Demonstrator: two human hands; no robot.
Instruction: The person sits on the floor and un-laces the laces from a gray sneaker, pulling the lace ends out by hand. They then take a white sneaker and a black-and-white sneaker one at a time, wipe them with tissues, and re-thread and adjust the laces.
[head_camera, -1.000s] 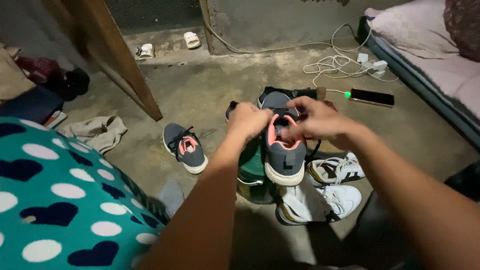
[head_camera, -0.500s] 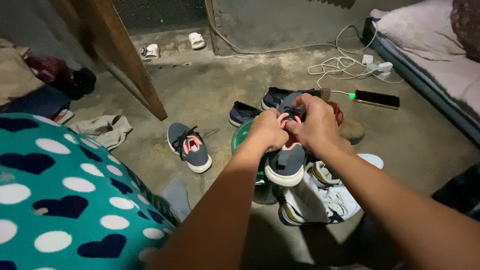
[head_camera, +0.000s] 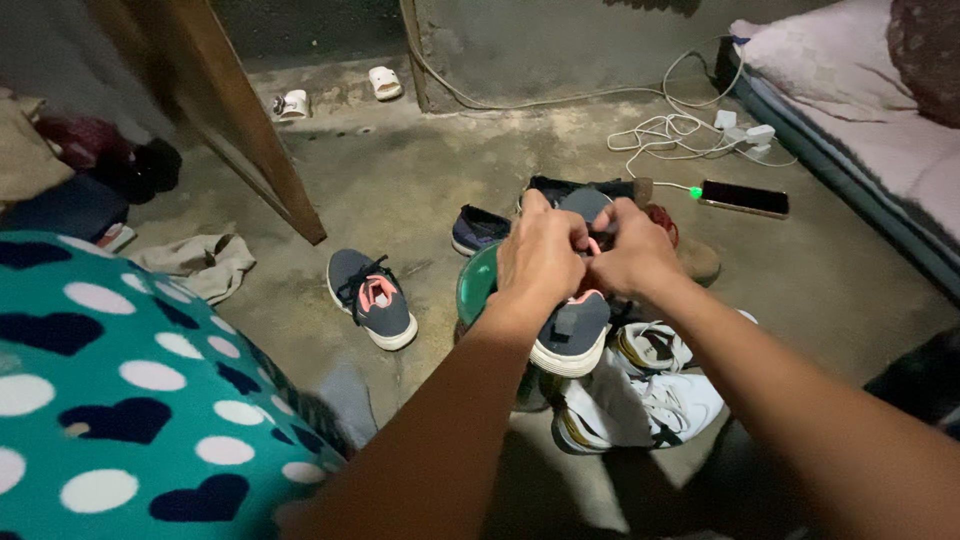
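Note:
I hold a grey sneaker (head_camera: 572, 328) with a pink lining and white sole up over a green basin (head_camera: 474, 283). My left hand (head_camera: 543, 252) and my right hand (head_camera: 628, 250) are both closed on the shoe's upper part near its black laces, fingers pressed together. The shoe's toe points toward me. Its matching grey sneaker (head_camera: 372, 297) lies on the concrete floor to the left, laces loose.
White sneakers (head_camera: 640, 390) lie below the held shoe. Dark shoes (head_camera: 478, 228) and a brown shoe (head_camera: 698, 260) sit behind. A phone (head_camera: 744, 197) on white cables, a mattress (head_camera: 870, 120) at right, a wooden post (head_camera: 250, 130), a cloth (head_camera: 195, 262), and my spotted garment (head_camera: 130, 390) at left.
My hands came together from spread apart onto the top of the held sneaker, and the shoe sank slightly lower and nearer to the basin.

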